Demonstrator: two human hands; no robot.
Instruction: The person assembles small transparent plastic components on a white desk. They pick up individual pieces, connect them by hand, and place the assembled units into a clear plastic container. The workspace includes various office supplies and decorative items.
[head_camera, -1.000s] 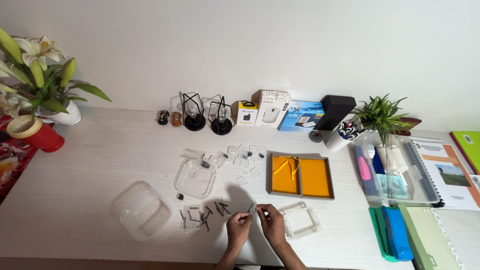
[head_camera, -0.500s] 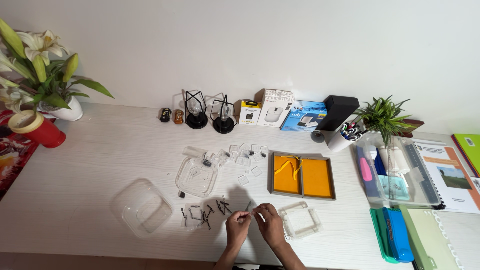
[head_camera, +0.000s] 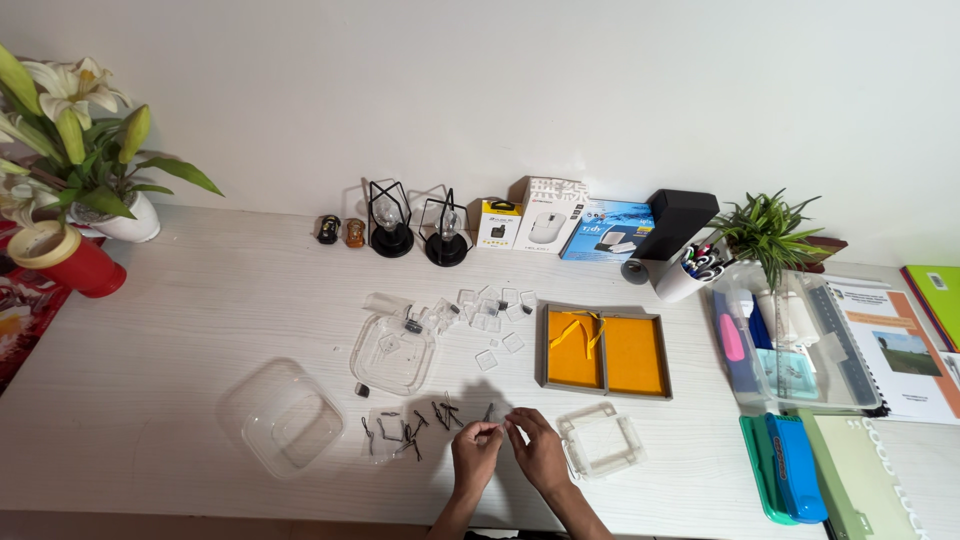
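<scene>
Left hand (head_camera: 474, 452) and right hand (head_camera: 538, 450) both pinching one tiny, barely visible piece above pale wooden surface (head_camera: 200, 330), beside scattered small black metal clips (head_camera: 415, 425). Best kept low, fingertips close.

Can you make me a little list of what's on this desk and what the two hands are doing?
Place: pale wooden desk against a white wall
Left hand: fingertips pinched close to the right hand, something tiny between them, too small to tell
Right hand: fingertips pinched, meeting the left hand
Beside the hands: small dark clips scattered on the left, clear square frame on the right
Further back: orange tray, clear square dish, clear lid
Far left: potted lily, red cup
</scene>
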